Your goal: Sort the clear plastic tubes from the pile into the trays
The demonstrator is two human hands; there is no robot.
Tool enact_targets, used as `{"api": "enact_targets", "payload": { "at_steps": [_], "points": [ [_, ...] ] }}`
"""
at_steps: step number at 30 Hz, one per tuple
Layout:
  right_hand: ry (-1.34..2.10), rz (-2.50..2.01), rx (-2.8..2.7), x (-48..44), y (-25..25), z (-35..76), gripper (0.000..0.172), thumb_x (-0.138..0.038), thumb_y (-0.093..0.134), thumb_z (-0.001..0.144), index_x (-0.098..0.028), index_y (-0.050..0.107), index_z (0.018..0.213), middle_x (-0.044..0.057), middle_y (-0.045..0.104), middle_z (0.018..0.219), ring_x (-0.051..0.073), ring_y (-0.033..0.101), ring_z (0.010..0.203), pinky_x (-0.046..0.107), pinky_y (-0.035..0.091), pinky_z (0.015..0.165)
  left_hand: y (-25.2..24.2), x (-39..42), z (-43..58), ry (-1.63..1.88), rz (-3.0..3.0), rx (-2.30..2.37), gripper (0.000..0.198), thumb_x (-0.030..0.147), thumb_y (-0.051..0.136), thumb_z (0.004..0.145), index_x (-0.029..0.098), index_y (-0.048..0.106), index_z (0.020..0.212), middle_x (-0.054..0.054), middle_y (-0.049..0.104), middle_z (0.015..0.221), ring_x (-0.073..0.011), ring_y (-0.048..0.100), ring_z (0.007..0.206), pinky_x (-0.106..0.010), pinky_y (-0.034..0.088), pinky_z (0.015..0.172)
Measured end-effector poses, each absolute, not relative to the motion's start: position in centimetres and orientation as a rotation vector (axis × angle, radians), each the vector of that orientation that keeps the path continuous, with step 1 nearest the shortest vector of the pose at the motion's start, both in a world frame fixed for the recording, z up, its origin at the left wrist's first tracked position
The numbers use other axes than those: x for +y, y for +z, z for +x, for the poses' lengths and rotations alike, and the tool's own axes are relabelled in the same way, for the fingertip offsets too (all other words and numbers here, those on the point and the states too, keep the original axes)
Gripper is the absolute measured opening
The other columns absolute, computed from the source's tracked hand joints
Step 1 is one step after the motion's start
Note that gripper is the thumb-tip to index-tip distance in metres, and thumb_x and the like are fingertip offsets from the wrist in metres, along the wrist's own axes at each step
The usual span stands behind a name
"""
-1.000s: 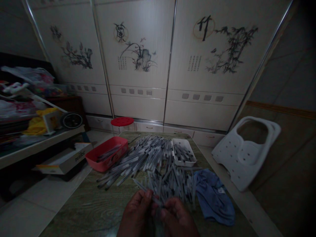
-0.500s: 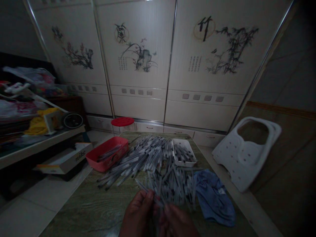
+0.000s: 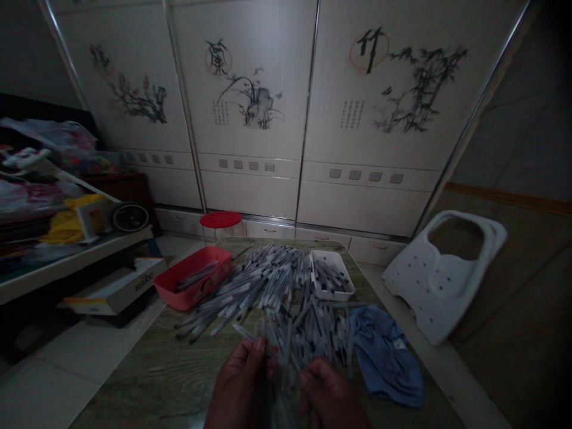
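Observation:
My left hand (image 3: 240, 376) pinches a slim translucent pen (image 3: 242, 331) between thumb and fingers; its near end is blurred. To the right, my right hand (image 3: 329, 390) is closed, thumb against fingers, and whatever lies in its pinch is too dark to make out. A gap now separates the two hands. Beyond them spreads a large heap of similar pens (image 3: 272, 277), clear-barrelled with dark ends. More pens (image 3: 319, 333) lie loosely just ahead of my right hand, and some show blurred between the hands.
On the wood-patterned table (image 3: 147, 369) stand a red tray (image 3: 179, 301) and a white tray (image 3: 337, 295), both holding pens. A blue cloth (image 3: 388, 363) lies at the right. Beyond the table are a red stool (image 3: 220, 220) and a white folded plastic piece (image 3: 440, 280).
My hands have moved apart: the left shifted slightly left with the pen, and the right drew away from it to the right. The trays and cloth remain in place.

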State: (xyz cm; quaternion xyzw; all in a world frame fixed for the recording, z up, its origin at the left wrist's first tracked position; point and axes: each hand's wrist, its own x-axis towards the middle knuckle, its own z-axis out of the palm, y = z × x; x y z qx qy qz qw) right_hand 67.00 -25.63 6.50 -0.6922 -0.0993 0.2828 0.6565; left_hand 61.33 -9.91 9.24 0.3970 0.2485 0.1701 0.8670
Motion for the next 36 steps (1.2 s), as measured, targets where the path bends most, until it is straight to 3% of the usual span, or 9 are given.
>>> {"api": "enact_targets", "payload": {
  "at_steps": [2,6,8,11,16,19,22,29,36],
  "points": [
    [0.558,-1.677,-0.238,-26.6,6.6,67.9,0.046,-0.068,0.059,0.088,-0.023,0.058,0.079,-0.005,0.06,0.059,0.008,0.041,0.039,0.022,0.026,0.041,9.5,-9.3,61.3,0.411,0.829,0.561,0.038,0.048,0.09,0.075,0.018,0.068,0.082,0.0,0.07,0.075,-0.0103,0.058,0.064,-0.02,0.05,0.061],
    [0.244,-1.82,-0.166,-28.7,7.1,70.2,0.039,-0.06,0.058,0.089,-0.022,0.064,0.089,0.0,0.065,0.073,0.018,0.062,0.066,0.026,0.047,0.058,9.9,-8.6,61.2,0.44,0.826,0.604,0.037,0.045,0.091,0.075,0.018,0.068,0.084,0.001,0.07,0.078,-0.0115,0.061,0.068,-0.022,0.053,0.065],
    [0.206,-1.808,-0.081,-29.5,7.5,71.3,0.048,-0.06,0.058,0.089,-0.019,0.064,0.113,0.003,0.068,0.083,0.021,0.066,0.073,0.029,0.051,0.061,9.9,-8.7,61.2,0.437,0.829,0.6,0.035,0.044,0.09,0.076,0.018,0.067,0.083,0.001,0.07,0.078,-0.0113,0.061,0.068,-0.021,0.053,0.065],
    [0.225,-1.784,0.018,-30.0,8.1,71.8,0.069,-0.059,0.056,0.089,-0.017,0.05,0.143,0.001,0.068,0.081,0.02,0.061,0.062,0.029,0.048,0.054,9.8,-8.9,61.3,0.426,0.858,0.601,0.034,0.045,0.087,0.079,0.018,0.067,0.083,0.0,0.071,0.08,-0.0106,0.06,0.067,-0.02,0.052,0.064],
    [0.271,-1.808,-0.155,-27.9,7.3,69.6,0.053,-0.066,0.05,0.093,-0.02,0.07,0.111,0.003,0.071,0.081,0.016,0.056,0.056,0.027,0.042,0.051,9.1,-9.3,61.7,0.403,0.902,0.565,0.035,0.047,0.087,0.079,0.018,0.069,0.086,-0.002,0.073,0.084,-0.0107,0.062,0.07,-0.02,0.051,0.066],
    [0.418,-1.788,-0.297,-26.1,6.3,67.7,0.057,-0.073,0.044,0.094,-0.022,0.071,0.1,0.002,0.07,0.076,0.013,0.049,0.048,0.026,0.034,0.044,8.7,-9.8,61.7,0.35,0.93,0.497,0.032,0.047,0.082,0.084,0.018,0.07,0.091,-0.002,0.073,0.082,-0.011,0.061,0.068,-0.021,0.05,0.065],
    [0.474,-1.788,-0.373,-25.4,5.9,67.0,0.055,-0.073,0.046,0.094,-0.023,0.067,0.091,0.0,0.067,0.072,0.013,0.051,0.053,0.024,0.035,0.048,8.7,-10.2,61.5,0.292,0.924,0.434,0.03,0.045,0.08,0.087,0.018,0.071,0.098,-0.001,0.071,0.078,-0.0116,0.061,0.065,-0.022,0.05,0.062],
    [0.286,-2.024,-0.534,-29.4,8.2,69.7,0.034,-0.049,0.051,0.096,-0.021,0.064,0.08,-0.002,0.062,0.071,0.017,0.058,0.07,0.027,0.04,0.063,10.0,-7.3,61.2,0.511,0.854,0.601,0.04,0.046,0.091,0.073,0.02,0.07,0.096,0.0,0.073,0.086,-0.0127,0.066,0.072,-0.022,0.055,0.067],
    [0.062,-2.154,-0.228,-33.0,8.6,72.3,0.041,-0.055,0.047,0.096,-0.022,0.071,0.091,0.006,0.075,0.085,0.026,0.069,0.083,0.035,0.049,0.074,10.8,-5.8,60.9,0.604,1.034,0.744,0.043,0.055,0.089,0.068,0.019,0.069,0.08,0.002,0.068,0.067,-0.0123,0.058,0.057,-0.021,0.048,0.053]
  ]
}}
